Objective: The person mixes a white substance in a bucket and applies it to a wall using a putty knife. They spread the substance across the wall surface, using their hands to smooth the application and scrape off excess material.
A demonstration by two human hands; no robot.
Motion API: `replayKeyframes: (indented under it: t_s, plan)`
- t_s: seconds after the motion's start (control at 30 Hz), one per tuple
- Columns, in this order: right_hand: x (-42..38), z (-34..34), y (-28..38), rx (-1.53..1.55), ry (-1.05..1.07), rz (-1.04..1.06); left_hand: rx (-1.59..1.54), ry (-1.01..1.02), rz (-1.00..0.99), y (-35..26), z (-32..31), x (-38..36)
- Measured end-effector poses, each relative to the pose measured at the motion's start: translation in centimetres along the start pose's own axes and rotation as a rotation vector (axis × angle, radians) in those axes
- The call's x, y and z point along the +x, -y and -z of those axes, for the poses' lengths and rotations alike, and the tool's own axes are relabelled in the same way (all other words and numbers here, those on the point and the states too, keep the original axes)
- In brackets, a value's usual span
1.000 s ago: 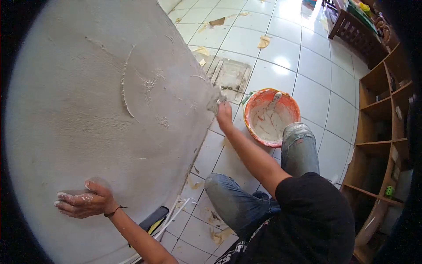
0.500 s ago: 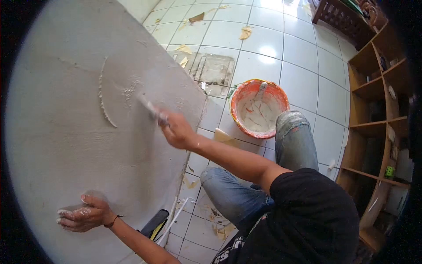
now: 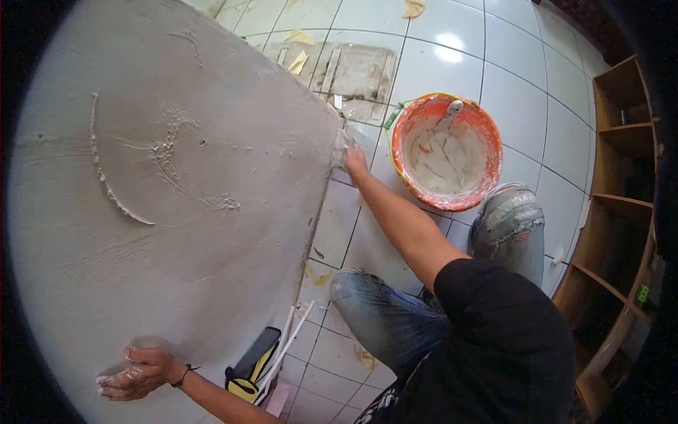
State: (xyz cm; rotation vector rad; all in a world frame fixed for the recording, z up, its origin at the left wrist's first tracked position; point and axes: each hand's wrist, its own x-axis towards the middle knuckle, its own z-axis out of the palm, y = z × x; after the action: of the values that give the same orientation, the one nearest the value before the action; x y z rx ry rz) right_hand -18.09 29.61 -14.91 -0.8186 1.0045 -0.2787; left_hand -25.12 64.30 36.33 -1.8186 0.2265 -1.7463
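My right hand (image 3: 355,162) is closed round a putty knife (image 3: 340,152), whose blade lies at the lower edge of the grey wall (image 3: 233,141), close to the tiled floor. The wall bears a curved ridge of white paste (image 3: 102,169) and several rough dabs of it. My left hand (image 3: 138,372) rests against the wall at the lower left, fingers extended and smeared with white, holding nothing. An orange bucket (image 3: 496,152) with white paste inside stands right of my right hand, a whitish tool (image 3: 452,112) leaning at its rim.
Wooden shelves (image 3: 621,198) stand at the right. A black and yellow bag (image 3: 258,364) and white strips (image 3: 286,350) lie by the wall's base. Peeled scraps (image 3: 300,63) and a stained floor patch (image 3: 357,71) are near the top. My bent knees flank the lower middle.
My right hand has moved from the middle of the wall to its floor-side edge with the knife. New rough paste marks show on the wall. The view has shifted slightly.
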Motion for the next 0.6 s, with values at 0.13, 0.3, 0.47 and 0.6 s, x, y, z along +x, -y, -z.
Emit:
replayKeyframes:
  t_s: [0.13, 0.3, 0.47, 0.6]
  plan:
    - [-1.5, -3.0, 0.9, -0.201, 0.100, 0.090, -0.007, -0.016, -0.003, -0.4, 0.0, 0.2]
    - [-11.4, -4.4, 5.6, -0.141, 0.250, 0.406, 0.002, -0.049, 0.015, -1.1, 0.1, 0.4]
    - [-20.5, -4.6, 9.4, -0.338, 0.488, 0.912, -0.024, -0.045, -0.017, -1.3, 0.2, 0.7]
    - [-21.2, -0.2, 9.4, -0.342, 0.827, 0.939, 0.003, -0.003, -0.015, -1.2, 0.4, 0.4]
